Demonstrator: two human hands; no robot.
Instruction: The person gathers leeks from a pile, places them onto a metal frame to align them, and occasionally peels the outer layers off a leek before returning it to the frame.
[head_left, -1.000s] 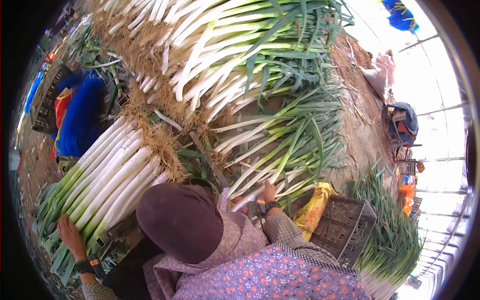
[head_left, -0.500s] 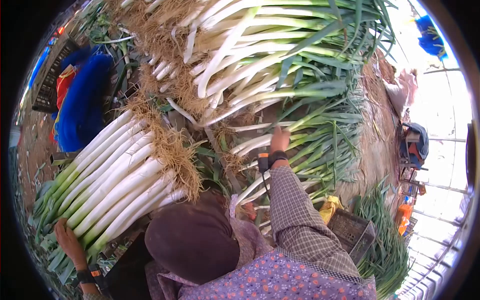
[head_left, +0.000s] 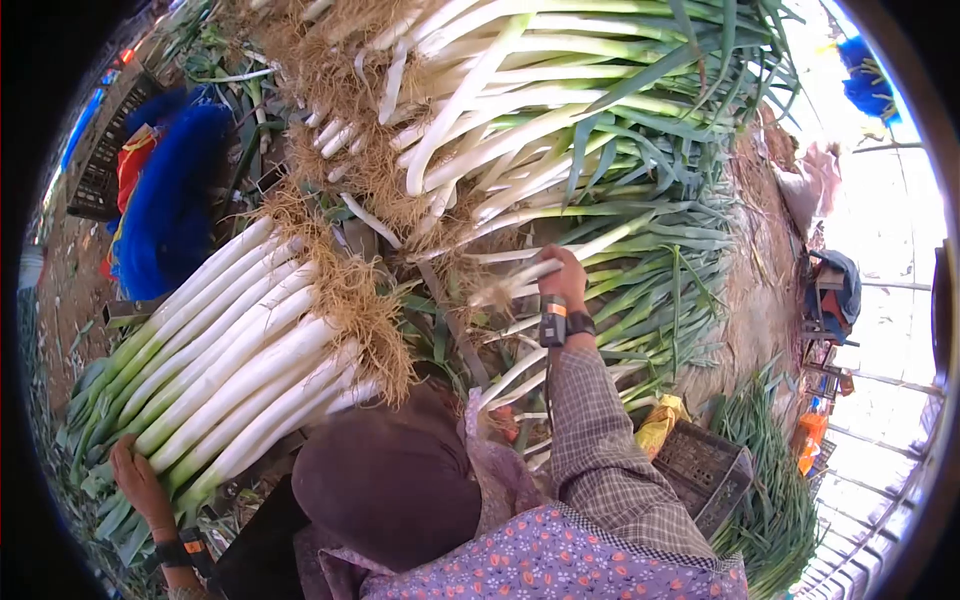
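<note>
My left hand (head_left: 140, 484) is at the lower left, its fingers curled against the green part of a row of leeks (head_left: 235, 365). Those leeks lie side by side at a slant, white shafts up and brown roots at the upper right end. Right of centre, my right hand (head_left: 563, 277) is closed around leek stalks (head_left: 522, 280) in a loose layer, their white ends and roots pointing left. Its palm side and the exact number of stalks held are hidden. Both wrists wear a dark strap with a small device.
A large heap of leeks (head_left: 540, 110) fills the top. At left are a black crate (head_left: 105, 150) and blue netting (head_left: 170, 205). Another crate (head_left: 703, 470) with a yellow bag (head_left: 660, 425) stands at lower right, beside piled green leaves (head_left: 770, 500). My covered head (head_left: 385, 480) blocks the bottom middle.
My right hand has moved slightly right and its fingers have closed round leek stalks, whose white ends have lifted a little. The left hand stays in place on the row.
</note>
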